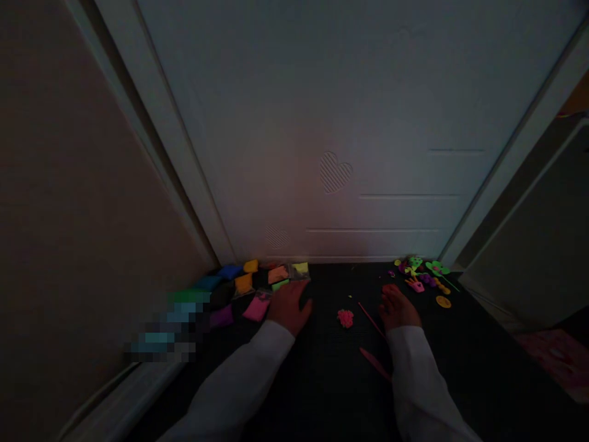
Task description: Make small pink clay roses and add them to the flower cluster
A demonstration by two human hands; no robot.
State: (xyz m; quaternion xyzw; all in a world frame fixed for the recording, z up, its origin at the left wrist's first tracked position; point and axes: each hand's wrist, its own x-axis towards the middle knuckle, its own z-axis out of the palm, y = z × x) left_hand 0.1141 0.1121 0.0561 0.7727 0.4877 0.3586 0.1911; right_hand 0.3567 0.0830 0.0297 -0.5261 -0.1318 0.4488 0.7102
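My left hand (289, 308) reaches over the soft coloured clay packets at the back left, thumb spread away from the fingers. Beside it are a pink packet (256, 307) and a light green packet (280, 285); whether the fingertips touch one is hard to see in the dim light. Between my hands lies a small bumpy pink clay piece (345, 318), like a flower. My right hand (399, 307) rests to its right, fingers loosely bent, nothing visible in them. Near that hand lie a thin pink stick (370, 320) and a flat pink modelling tool (375, 363), partly under the sleeve.
Several more packets, such as a blue one (230, 272) and an orange one (243, 283), line the left. At the back right sit small clay figures, a green flower (437, 268) and a yellow disc (443, 301). A white panel (294, 153) rises behind the dark table (322, 393).
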